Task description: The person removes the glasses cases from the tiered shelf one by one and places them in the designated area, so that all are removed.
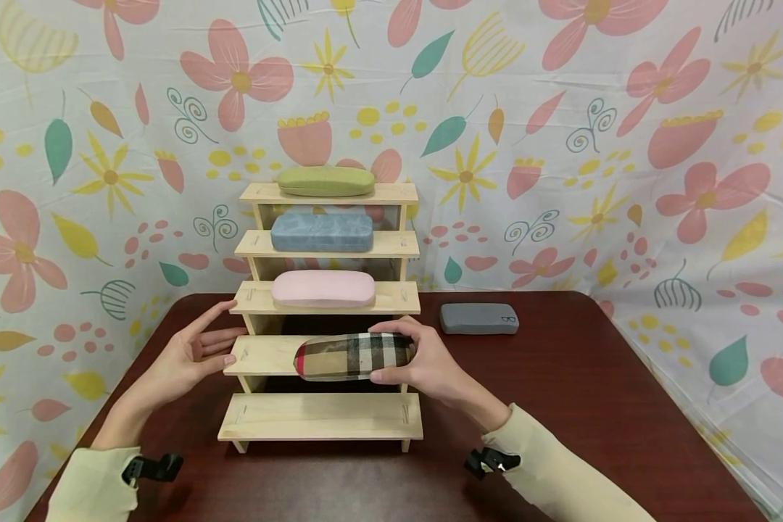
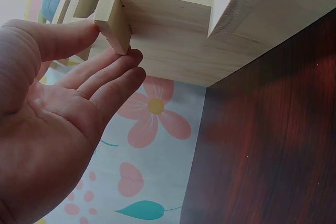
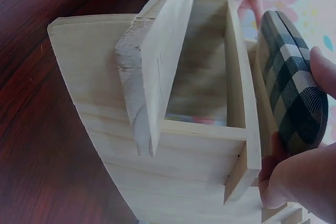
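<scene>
Cream sleeves (image 1: 91, 484) nearest, a black strap (image 1: 153, 468) at each cuff; then the lowest tier (image 1: 320, 418) of a stepped wooden rack (image 2: 168, 35) on a dark red-brown table (image 1: 528, 406). Right hand (image 1: 427, 355) closed round the right end of the plaid case (image 1: 339, 359), thumb on the near side, fingers over the far side. Case lies lengthwise at the second tier (image 1: 261, 355) from the bottom, its near edge overlapping the board's front; cannot tell whether its underside touches wood. Left hand (image 1: 185, 359) spread loosely at that board's left end, thumb and fingertips against it, grasping no case; seems to steady the rack. Farther up, one case per tier: pink case (image 1: 322, 290), blue case (image 1: 322, 233), green case (image 1: 326, 182) on top. Grey case (image 1: 473, 320) on the table, right of the rack. Floral cloth (image 1: 489, 167) behind. Step in hand, as I judge it: setting the plaid case on the second tier. Next move calls for easing it slightly left and back, into line with the pink case, seating it flat, then loosening the right fingers without dragging it.
</scene>
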Tool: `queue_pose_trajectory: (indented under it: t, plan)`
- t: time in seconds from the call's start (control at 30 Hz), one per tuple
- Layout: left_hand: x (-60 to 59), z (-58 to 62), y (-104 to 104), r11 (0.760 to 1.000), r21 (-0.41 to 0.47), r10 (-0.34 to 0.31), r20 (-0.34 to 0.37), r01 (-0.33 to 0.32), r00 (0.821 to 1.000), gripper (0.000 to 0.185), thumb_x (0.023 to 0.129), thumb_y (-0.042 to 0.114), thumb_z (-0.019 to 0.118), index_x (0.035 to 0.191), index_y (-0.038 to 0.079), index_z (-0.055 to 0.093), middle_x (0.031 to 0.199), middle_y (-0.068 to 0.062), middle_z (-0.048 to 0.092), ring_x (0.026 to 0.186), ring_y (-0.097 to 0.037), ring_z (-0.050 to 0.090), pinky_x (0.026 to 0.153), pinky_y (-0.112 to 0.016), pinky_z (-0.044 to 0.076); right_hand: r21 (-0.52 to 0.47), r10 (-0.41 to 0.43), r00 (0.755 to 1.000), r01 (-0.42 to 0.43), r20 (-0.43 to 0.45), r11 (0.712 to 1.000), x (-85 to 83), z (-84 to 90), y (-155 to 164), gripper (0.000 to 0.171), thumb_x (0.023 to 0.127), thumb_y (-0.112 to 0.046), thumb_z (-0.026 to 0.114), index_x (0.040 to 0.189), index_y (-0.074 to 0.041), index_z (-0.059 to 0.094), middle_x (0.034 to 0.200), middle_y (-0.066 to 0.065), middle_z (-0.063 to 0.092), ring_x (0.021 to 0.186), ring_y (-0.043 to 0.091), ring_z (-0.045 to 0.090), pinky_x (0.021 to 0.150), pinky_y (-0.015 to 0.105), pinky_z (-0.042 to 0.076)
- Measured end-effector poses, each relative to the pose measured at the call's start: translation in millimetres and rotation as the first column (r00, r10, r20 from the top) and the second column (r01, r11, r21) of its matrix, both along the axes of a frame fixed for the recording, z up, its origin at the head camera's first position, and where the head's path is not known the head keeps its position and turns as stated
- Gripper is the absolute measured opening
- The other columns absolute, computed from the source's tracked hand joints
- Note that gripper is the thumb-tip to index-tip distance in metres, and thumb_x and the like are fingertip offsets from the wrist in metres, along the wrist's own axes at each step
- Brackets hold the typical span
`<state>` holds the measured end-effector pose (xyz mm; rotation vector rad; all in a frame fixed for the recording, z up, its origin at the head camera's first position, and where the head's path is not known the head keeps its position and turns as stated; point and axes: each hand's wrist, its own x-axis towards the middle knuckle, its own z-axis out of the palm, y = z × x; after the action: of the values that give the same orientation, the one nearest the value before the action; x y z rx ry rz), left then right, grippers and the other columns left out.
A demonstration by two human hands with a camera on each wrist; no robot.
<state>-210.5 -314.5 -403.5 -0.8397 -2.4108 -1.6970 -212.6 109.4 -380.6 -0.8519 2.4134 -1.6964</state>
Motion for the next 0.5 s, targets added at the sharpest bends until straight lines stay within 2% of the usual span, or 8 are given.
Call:
queue_pose_trajectory:
  t: [0.3,0.5]
  plan:
    - [-0.6,-0.8,-0.5,1.000,-0.010,-0.001,-0.008,0.001,1.000,0.086,0.094,-0.018,0.067,0.167,0.008,0.028,0.143,-0.043,0.049,0.127,-0.006,0.061,0.087,-0.026,0.059,-0.002,0.003,1.000,-0.003,-0.001,1.000,2.6,4.8,7.6,0.059,0.081,-0.016,0.093,0.135,-0.016,0.071,0.129,0.002,0.063,0.128,0.023,0.051,0.109,0.053,0.038]
    - [-0.1,-0.2,-0.4,1.000,-0.011,0.007,-0.004,-0.007,1.000,0.087,0.094,-0.017,0.067,0.167,0.008,0.028,0.144,-0.045,0.047,0.127,-0.006,0.061,0.087,-0.027,0.059,-0.027,0.002,1.000,-0.002,-0.024,1.000,1.2,5.3,14.7,0.060,0.080,-0.013,0.094,0.135,-0.015,0.071,0.126,0.005,0.064,0.114,0.024,0.058,0.098,0.040,0.049]
